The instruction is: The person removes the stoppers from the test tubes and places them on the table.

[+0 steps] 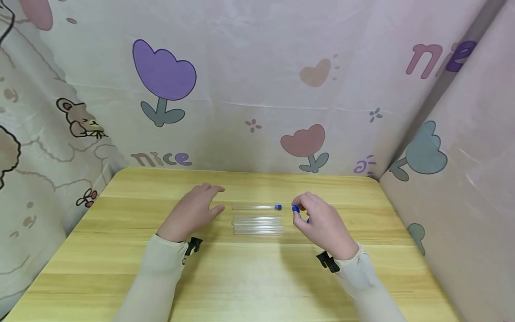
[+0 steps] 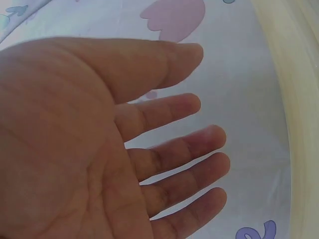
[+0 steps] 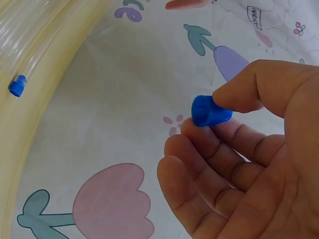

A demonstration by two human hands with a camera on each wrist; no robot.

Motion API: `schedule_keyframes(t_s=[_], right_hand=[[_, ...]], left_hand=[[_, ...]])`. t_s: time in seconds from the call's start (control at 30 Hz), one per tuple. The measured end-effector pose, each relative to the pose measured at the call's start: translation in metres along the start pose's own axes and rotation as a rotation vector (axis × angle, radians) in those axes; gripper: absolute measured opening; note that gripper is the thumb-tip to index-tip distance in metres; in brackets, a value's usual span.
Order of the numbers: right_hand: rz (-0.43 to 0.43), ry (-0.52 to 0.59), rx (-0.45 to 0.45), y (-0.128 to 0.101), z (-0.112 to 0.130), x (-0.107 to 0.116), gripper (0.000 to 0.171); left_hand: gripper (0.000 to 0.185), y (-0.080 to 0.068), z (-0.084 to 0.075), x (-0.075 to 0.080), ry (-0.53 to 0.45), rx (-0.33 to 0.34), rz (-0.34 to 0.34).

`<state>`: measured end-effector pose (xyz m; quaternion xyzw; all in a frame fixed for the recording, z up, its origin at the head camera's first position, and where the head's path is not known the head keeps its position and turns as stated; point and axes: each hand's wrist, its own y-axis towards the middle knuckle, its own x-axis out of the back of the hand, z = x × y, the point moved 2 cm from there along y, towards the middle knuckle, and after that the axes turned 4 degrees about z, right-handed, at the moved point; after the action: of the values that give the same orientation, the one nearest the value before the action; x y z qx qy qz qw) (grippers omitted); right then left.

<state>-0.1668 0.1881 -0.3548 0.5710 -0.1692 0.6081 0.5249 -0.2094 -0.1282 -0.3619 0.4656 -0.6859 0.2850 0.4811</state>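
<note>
My right hand (image 1: 322, 223) pinches a small blue cap (image 3: 209, 112) between thumb and fingertips, its hollow end showing in the right wrist view. A bit of blue (image 1: 308, 220) shows at the hand's edge, mostly hidden by it. Left of this hand lies a clear tube with a blue cap (image 1: 278, 207) on its right end. Several clear tubes (image 1: 258, 225) lie side by side just nearer, with no caps on them. My left hand (image 1: 193, 210) hovers left of the tubes with fingers spread, and its palm (image 2: 65, 139) holds nothing.
The wooden table (image 1: 241, 277) carries the tubes. A printed curtain (image 1: 241, 89) hangs behind it and along both sides, close to the table's edges. Black straps (image 1: 327, 262) sit at the wrists over pale sleeves.
</note>
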Motion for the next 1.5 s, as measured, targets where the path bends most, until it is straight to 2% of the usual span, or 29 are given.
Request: schedule_keyframes(t_s=[0.27,0.47,0.67,0.87,1.03,1.23,1.5], right_hand=[[-0.005,-0.021,0.022,0.001,-0.001,-0.005,0.012],[0.035,0.029,-0.004,0.003,-0.004,-0.01,0.01],[0.048,0.054,-0.052,0.003,-0.027,-0.016,0.005],[0.188,0.023,-0.058,0.011,-0.065,-0.021,0.012],[0.34,-0.067,-0.027,0.021,-0.088,-0.032,0.015],[0.451,-0.134,0.024,0.028,-0.092,-0.054,0.009],[0.513,-0.168,0.066,0.035,-0.093,-0.065,0.011]], left_hand=[[0.052,0.002,0.004,-0.003,-0.031,0.014,0.058],[0.054,0.0,0.005,-0.004,-0.05,0.033,0.106],[0.054,0.001,0.004,-0.004,-0.064,0.038,0.137],[0.054,0.0,0.005,-0.004,-0.07,0.031,0.144],[0.053,0.0,0.004,-0.003,-0.085,0.018,0.143],[0.054,0.0,0.002,-0.003,-0.094,0.024,0.153],[0.053,0.001,0.001,-0.005,-0.102,0.035,0.18]])
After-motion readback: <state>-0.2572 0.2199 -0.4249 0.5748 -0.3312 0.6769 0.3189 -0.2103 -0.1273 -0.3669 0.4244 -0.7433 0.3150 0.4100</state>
